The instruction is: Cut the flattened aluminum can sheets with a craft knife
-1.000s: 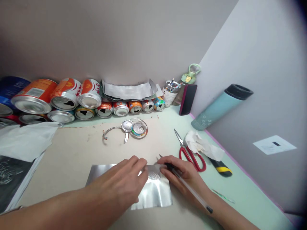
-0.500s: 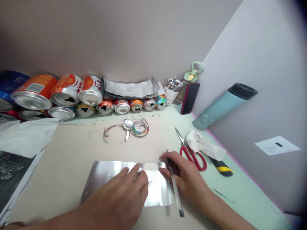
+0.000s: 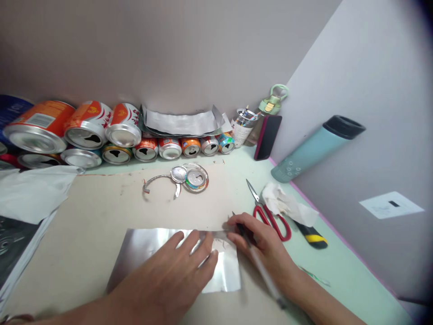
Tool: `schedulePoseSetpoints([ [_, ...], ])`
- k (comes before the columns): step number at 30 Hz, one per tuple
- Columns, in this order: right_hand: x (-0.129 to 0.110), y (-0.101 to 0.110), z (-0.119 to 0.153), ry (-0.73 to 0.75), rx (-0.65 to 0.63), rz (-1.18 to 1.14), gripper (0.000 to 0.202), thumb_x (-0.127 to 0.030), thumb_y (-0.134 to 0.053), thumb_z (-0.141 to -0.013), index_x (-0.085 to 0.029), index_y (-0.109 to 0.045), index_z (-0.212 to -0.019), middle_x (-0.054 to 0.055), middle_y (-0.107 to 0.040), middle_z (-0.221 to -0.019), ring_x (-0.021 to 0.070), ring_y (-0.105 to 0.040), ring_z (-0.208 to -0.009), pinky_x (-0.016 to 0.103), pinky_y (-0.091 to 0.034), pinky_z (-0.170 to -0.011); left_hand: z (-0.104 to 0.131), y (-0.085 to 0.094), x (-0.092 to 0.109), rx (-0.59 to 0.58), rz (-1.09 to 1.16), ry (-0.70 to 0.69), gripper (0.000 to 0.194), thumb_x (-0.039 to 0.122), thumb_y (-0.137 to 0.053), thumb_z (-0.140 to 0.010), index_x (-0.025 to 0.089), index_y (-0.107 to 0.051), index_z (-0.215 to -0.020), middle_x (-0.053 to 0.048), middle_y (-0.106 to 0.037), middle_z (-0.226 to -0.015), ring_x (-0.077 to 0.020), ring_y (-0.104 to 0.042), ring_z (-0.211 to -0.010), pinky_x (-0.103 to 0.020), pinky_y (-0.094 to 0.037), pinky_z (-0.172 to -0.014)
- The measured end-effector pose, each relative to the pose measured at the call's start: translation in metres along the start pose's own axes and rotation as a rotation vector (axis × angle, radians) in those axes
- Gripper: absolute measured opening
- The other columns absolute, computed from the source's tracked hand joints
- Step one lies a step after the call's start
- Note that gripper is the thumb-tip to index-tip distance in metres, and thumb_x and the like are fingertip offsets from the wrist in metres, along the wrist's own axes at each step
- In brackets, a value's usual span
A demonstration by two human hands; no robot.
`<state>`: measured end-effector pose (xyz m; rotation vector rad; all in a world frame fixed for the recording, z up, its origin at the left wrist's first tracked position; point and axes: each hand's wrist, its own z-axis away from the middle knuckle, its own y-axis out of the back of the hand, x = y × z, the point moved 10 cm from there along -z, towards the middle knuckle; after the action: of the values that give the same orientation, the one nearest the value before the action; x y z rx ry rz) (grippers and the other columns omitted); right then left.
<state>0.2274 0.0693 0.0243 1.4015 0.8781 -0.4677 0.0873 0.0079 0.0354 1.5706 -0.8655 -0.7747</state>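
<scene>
A shiny metal sheet (image 3: 123, 255) lies flat on the beige work surface. My left hand (image 3: 176, 277) rests across it, palm down with fingers spread, and hides its middle. At the sheet's right edge, my right hand (image 3: 269, 248) is closed on a clear-barrelled pen (image 3: 265, 272). The pen slants, its tip past the fingers near the sheet's far right corner and its blurred rear end towards me. Red-handled scissors (image 3: 272, 221) lie just beyond my right hand.
Stacked drink cans (image 3: 89, 126) line the wall, with curved metal sheets (image 3: 182, 123) on top. Cut can ends (image 3: 195, 178) lie mid-table. At right are crumpled tissue (image 3: 279, 198), a black-yellow handle (image 3: 314, 237), a blue tumbler (image 3: 304, 153) and a phone (image 3: 268, 137).
The pen's rear end has swung to the right in my right hand. My left hand's fingers have spread and shifted slightly right over the sheet. The view has turned slightly.
</scene>
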Motion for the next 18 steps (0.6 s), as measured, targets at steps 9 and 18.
schedulePoseSetpoints([
  [9,-0.01,0.018,-0.001,-0.034,0.052,-0.33,0.03,-0.041,-0.061,-0.1,-0.022,-0.076,-0.082,0.002,-0.065,-0.07,0.0179,-0.057,-0.065,0.029,-0.043,-0.06,0.002,0.007,0.002,0.091,0.029,-0.055,0.03,0.023,-0.052,-0.102,0.015,-0.063,-0.129,-0.015,-0.067,-0.138,-0.0282,-0.06,-0.129,-0.042,-0.046,-0.104],
  [18,-0.001,-0.003,-0.003,-0.126,0.042,-0.375,0.022,-0.031,-0.066,-0.089,-0.021,-0.058,-0.071,-0.002,-0.056,-0.066,0.0141,-0.049,-0.061,0.025,-0.04,-0.055,-0.008,-0.008,0.004,-0.089,0.05,-0.015,0.044,0.036,-0.061,-0.1,0.012,-0.058,-0.137,-0.019,-0.065,-0.137,-0.0311,-0.061,-0.124,-0.043,-0.049,-0.1],
])
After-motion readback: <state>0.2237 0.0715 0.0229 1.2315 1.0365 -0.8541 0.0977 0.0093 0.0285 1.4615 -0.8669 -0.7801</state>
